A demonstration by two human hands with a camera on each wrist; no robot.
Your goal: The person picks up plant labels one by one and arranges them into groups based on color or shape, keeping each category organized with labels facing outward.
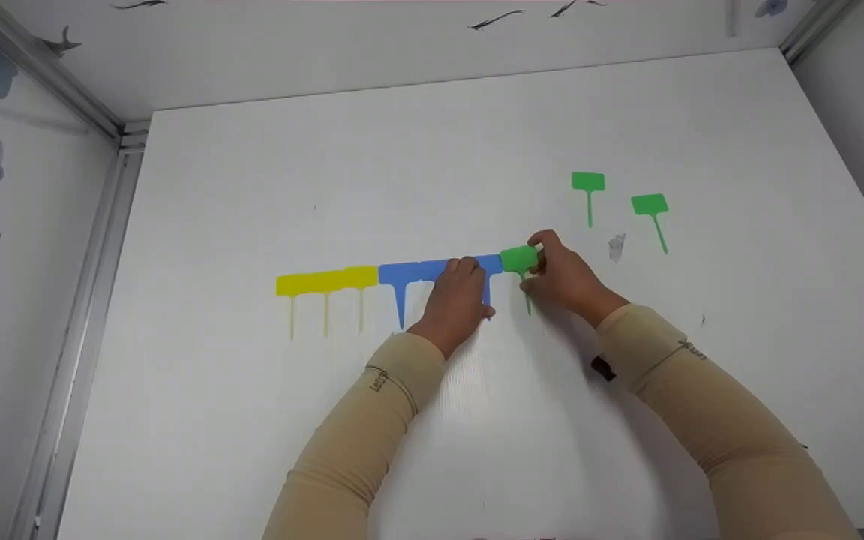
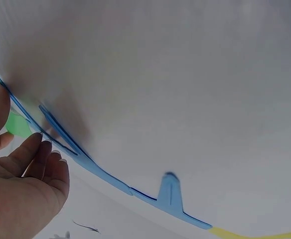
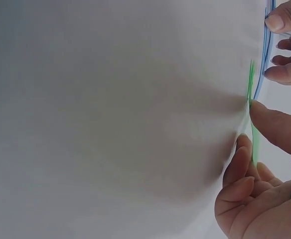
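Observation:
Yellow T-shaped plant labels (image 1: 310, 283) lie side by side, heads touching in a row, stems toward me. Blue T-shaped plant labels (image 1: 400, 273) continue that row to the right. My left hand (image 1: 458, 300) lies over the blue labels, its fingertips at the heads and its thumb near the right stem; it hides part of them. In the left wrist view, the thumb touches a blue stem's tip (image 2: 5, 85). With its thumb and fingers, my right hand (image 1: 571, 277) pinches a green plant label (image 1: 517, 259) at the row's right end, against the last blue head.
Two loose green plant labels, one upright (image 1: 588, 181) and one slightly tilted (image 1: 649, 204), lie on the white table (image 1: 402, 172) at the upper right. A grey smudge (image 1: 616, 247) marks the surface below them. Patterned panels (image 1: 34, 225) stand along the left and back.

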